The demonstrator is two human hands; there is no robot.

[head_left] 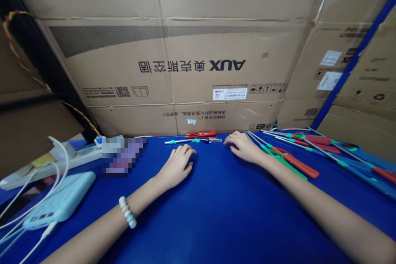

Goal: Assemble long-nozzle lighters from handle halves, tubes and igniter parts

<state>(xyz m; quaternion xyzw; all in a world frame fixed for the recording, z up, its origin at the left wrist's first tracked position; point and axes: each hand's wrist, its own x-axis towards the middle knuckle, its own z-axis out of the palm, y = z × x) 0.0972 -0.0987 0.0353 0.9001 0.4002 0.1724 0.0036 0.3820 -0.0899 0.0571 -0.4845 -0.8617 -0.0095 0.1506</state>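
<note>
My left hand (177, 165) lies palm down on the blue table (216, 214), fingers stretched out and holding nothing. My right hand (244, 147) also rests flat and open on the cloth, a little farther away. Just beyond both hands lies a thin metal rod with teal parts (192, 141), and behind it a red-handled tool (201, 134). The fingertips of both hands are close to the rod but apart from it. A bead bracelet (128, 212) sits on my left wrist.
Several long tools with red, green and blue handles (297, 165) lie at the right. A light blue power bank (58, 204) with white cables and a white power strip (71, 159) sit at the left. Large cardboard boxes (192, 66) wall the back edge.
</note>
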